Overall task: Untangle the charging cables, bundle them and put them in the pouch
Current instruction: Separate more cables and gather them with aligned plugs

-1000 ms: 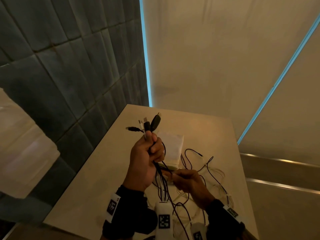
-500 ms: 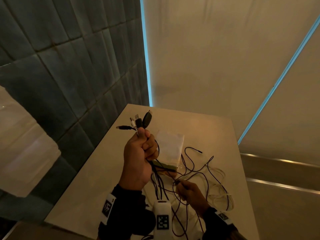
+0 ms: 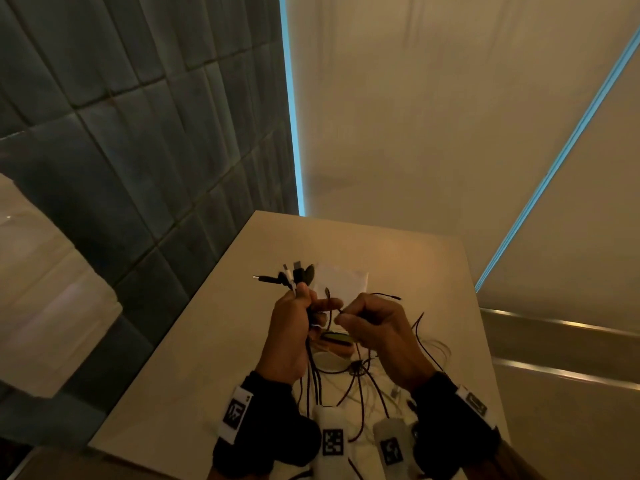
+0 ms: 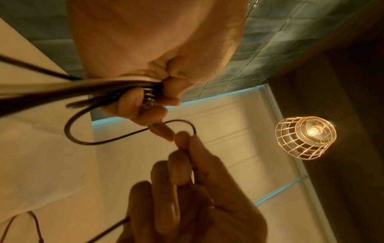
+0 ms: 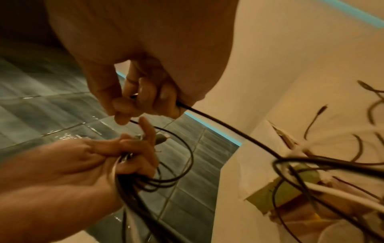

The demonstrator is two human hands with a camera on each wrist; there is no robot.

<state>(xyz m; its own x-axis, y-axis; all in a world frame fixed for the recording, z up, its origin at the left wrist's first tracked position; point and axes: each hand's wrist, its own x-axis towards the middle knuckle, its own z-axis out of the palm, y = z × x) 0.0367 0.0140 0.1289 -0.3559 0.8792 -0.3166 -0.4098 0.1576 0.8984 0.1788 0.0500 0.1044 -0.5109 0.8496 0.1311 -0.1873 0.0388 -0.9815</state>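
Black cable (image 3: pixel 360 315) pinched in right hand (image 3: pixel 377 332); plug bunch (image 3: pixel 294 276) clenched in left hand (image 3: pixel 294 327). Feed end into bunch beside left thumb, slack kept.

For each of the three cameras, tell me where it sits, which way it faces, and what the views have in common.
Head: worn on the head, looking forward and down at the table; shows the left hand, the right hand and both dark sleeves.
Left wrist: on the left wrist, looking up along the palm toward a caged lamp; shows both hands.
Right wrist: on the right wrist, looking along the fingers toward the tiled wall; shows both hands.
Shared: all three show the left hand gripping the cables and the right hand pinching a black cable.
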